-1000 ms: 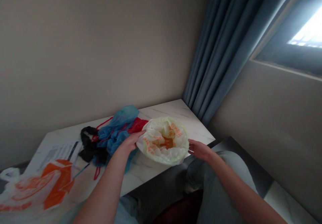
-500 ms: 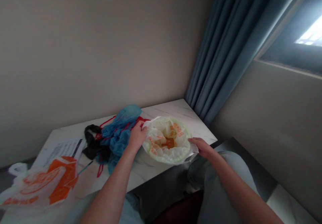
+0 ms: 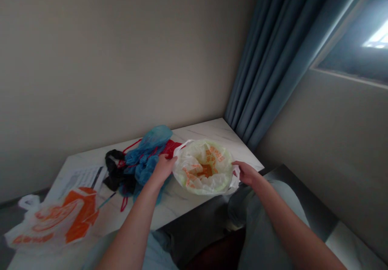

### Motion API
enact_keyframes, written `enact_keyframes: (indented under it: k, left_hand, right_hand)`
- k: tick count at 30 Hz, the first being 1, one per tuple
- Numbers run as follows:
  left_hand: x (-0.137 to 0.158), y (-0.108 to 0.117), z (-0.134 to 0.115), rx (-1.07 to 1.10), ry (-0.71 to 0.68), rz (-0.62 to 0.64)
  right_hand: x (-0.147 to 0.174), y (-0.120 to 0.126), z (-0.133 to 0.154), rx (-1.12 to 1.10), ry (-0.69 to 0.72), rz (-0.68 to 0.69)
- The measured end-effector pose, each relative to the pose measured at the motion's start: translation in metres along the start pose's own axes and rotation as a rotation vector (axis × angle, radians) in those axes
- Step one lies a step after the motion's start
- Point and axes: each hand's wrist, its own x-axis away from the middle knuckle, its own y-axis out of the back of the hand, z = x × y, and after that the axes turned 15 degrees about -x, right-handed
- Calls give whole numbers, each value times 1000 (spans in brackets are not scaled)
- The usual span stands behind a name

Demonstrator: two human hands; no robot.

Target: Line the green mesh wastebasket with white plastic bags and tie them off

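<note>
A white plastic bag [image 3: 194,183] with orange print lines a round, pale green-rimmed bin, its edge folded over the rim. My left hand [image 3: 165,165] pinches the bag at the left side of the rim. On the opposite side my right hand [image 3: 246,173] is closed on the bag's edge, near a loose white handle loop. Orange print shows at the bottom inside. Just left of my left hand lies a heap of crumpled blue plastic bags [image 3: 147,167] with red drawstrings, and a black plastic bag [image 3: 117,173] beside it.
The white marbled table [image 3: 212,127] meets the wall at the back. A white and orange plastic bag [image 3: 60,219], a printed sheet [image 3: 75,181] and a thin blue stick [image 3: 106,201] lie on the left. Blue curtains [image 3: 269,60] hang at the right corner.
My right hand has shifted its hold slightly along the rim, and the handle loop there now hangs outward. On the left, a handle loop stands out more. The view has turned slightly.
</note>
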Motion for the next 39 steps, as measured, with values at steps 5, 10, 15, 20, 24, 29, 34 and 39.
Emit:
enact_keyframes:
  k: [5, 10, 15, 20, 24, 29, 34, 39]
  left_hand:
    - [22, 19, 2, 122, 46, 550]
    - [30, 28, 5, 54, 24, 727]
    - [26, 25, 13, -82, 27, 751]
    - [33, 18, 8, -124, 24, 836]
    - [41, 14, -2, -84, -1, 1002]
    - [45, 22, -10, -88, 7, 1085]
    - [31, 38, 2, -179, 64, 934]
    - [5, 34, 8, 79, 4, 441]
  right_hand:
    - [5, 4, 1, -88, -147, -42]
    - [7, 8, 3, -98, -253, -95]
    - [12, -4, 6, -158, -128, 6]
    - [17, -16, 11, -323, 60, 49]
    - [17, -17, 14, -390, 164, 96]
    - [17, -20, 14, -501, 233, 98]
    - [10, -16, 4, -361, 342, -16]
    - [6, 1, -10, -136, 342, -206]
